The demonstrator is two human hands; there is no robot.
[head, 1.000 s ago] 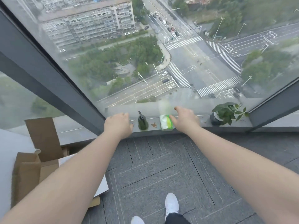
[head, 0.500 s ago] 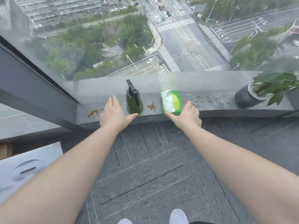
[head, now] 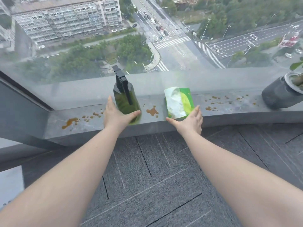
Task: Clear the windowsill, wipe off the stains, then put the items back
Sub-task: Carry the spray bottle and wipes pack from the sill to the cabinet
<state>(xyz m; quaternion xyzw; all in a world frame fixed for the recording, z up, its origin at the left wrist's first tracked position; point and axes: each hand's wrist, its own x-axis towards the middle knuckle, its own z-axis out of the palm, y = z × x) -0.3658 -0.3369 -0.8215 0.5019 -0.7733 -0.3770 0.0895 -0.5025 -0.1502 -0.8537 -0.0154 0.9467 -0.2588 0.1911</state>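
Note:
A dark green spray bottle [head: 125,97] with a black trigger head stands upright on the grey windowsill [head: 91,126]. My left hand [head: 115,115] is open around its base, fingers on the left side and thumb across the front. A green pack of tissues [head: 178,102] lies to the right of the bottle. My right hand [head: 188,120] is spread open at the pack's near edge, thumb under its front corner. Brown stains [head: 152,111] dot the sill left of the bottle, between the two items and further right.
A dark grey plant pot [head: 278,92] with green leaves stands at the sill's right end. The window glass rises directly behind the sill. Grey carpet tiles [head: 155,169] cover the floor below. A dark window frame [head: 21,90] slants at the left.
The view has drawn closer to the sill. My left hand slid right from the bare sill to wrap the bottle's base; my right hand stays spread at the tissue pack's near edge.

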